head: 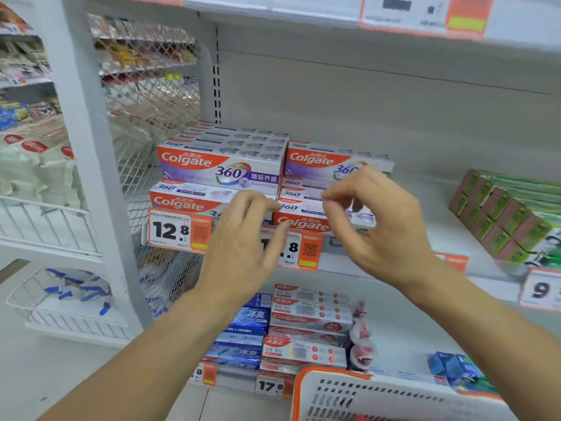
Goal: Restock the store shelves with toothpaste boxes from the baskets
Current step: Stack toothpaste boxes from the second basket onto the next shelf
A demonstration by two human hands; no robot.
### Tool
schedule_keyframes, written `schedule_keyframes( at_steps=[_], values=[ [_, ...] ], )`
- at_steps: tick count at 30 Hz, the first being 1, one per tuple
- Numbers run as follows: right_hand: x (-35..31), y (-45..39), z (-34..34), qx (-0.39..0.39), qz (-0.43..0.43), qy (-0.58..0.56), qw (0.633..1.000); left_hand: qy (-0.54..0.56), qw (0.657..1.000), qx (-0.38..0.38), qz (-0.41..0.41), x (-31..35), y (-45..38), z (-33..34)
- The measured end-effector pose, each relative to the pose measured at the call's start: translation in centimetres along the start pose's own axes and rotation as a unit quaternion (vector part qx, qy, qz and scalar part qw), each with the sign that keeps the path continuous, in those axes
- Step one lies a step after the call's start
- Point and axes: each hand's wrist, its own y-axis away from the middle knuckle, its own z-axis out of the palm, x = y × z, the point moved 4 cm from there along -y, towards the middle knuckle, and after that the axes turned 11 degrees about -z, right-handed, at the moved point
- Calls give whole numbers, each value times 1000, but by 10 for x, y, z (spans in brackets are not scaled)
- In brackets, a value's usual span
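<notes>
Your left hand (pixel 246 238) and right hand (pixel 376 226) hover empty, fingers loosely curled, just before the Colgate 360° boxes (pixel 221 168) stacked on the shelf (pixel 425 226). Their long axes run left-right; the right grip is nearer the shorter right stack. Tags read 12.8; the basket (pixel 379 396) sits below.

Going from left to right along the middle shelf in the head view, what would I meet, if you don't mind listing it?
Wire mesh divider → taller Colgate 360 stack → lower Colgate 360 stack → bare stretch of shelf → green and pink boxes. Both hands hover in front of the Colgate stacks, holding nothing.
</notes>
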Motion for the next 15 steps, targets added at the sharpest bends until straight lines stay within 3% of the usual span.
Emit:
schedule_keyframes(
  at_steps=[4,7,11,15],
  values=[
    [-11,111,-28,-99,112,-59,987,31,981,-178,77,46,31,53],
    [-2,218,-38,-218,265,-103,934,11,950,-293,111,81,70,106],
    [10,378,-62,-356,459,-107,807,-45,867,-482,121,92,139,181],
    [-3,460,-75,-399,528,-108,742,-137,766,-620,102,71,223,234]
  ],
)
